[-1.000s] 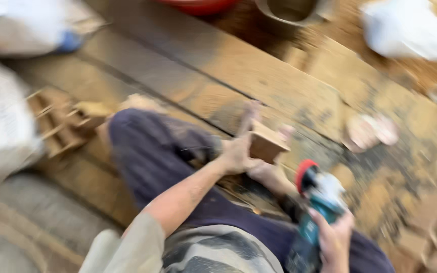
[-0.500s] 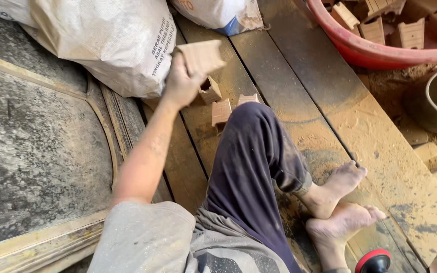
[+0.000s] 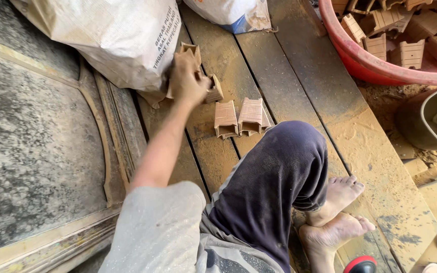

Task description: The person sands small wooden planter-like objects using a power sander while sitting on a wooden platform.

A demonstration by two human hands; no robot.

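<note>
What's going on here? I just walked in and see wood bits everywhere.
A person sits barefoot on dusty floor planks. Their left hand is stretched out, setting a small notched wooden block down beside a white sack. Two more blocks lie by the knee, and a red tub holds many others.

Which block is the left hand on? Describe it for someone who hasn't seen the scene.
Find the big white sack at top left on the plank floor. The left hand rests at its lower right edge on a small notched wooden block. It lies tilted, unlike the two ridged blocks lying side by side below.
</note>
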